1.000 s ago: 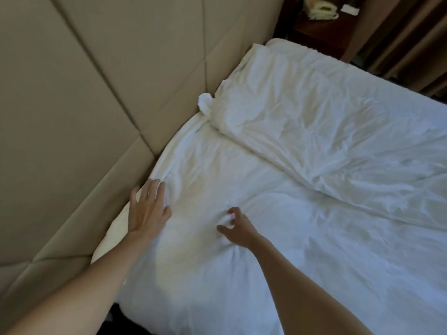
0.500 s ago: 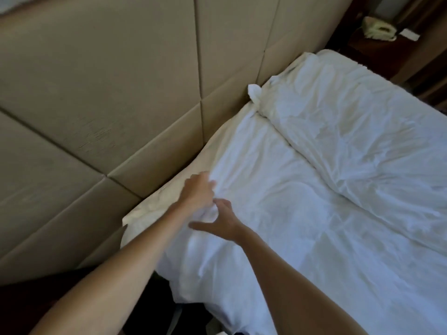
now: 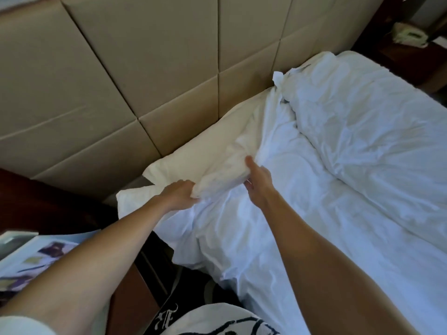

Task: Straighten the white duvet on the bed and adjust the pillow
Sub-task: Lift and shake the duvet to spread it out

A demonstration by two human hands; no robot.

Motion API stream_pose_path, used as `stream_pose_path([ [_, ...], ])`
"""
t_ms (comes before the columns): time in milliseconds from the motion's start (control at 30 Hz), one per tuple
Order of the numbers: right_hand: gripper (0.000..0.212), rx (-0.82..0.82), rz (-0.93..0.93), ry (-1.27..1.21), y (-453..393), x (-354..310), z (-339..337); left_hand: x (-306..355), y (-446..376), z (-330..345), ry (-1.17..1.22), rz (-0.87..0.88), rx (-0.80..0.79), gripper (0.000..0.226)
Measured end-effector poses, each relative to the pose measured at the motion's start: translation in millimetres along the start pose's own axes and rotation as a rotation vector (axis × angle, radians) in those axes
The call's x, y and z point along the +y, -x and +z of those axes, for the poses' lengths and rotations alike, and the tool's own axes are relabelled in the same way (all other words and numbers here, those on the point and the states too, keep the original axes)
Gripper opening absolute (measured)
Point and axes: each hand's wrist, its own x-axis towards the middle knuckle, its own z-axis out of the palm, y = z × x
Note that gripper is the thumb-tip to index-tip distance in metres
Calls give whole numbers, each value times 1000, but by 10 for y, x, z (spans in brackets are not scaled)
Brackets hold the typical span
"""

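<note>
Both hands gripped a bunched fold of the white duvet [image 3: 278,213] at the bed's head: the left hand [image 3: 180,195] and the right hand [image 3: 260,181] had fingers clamped on it (beside the cream pillow [image 3: 205,153], against the padded headboard [image 3: 145,56]).

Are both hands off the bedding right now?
No: the left hand and the right hand each grip the bunched white duvet edge near the headboard.
</note>
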Motion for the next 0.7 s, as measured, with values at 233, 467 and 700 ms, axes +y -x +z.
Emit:
stream_pose_path([
  [233, 69, -438, -59, 673, 929, 325, -468, 1026, 635, -206, 637, -93, 174, 24],
  [467, 33, 223, -349, 582, 1651, 678, -978, 1921, 1323, 21, 1168, 229, -202, 27],
  [700, 39, 323, -337, 252, 2465, 223, -1602, 2253, 2047, 625, 561, 495, -212, 36],
])
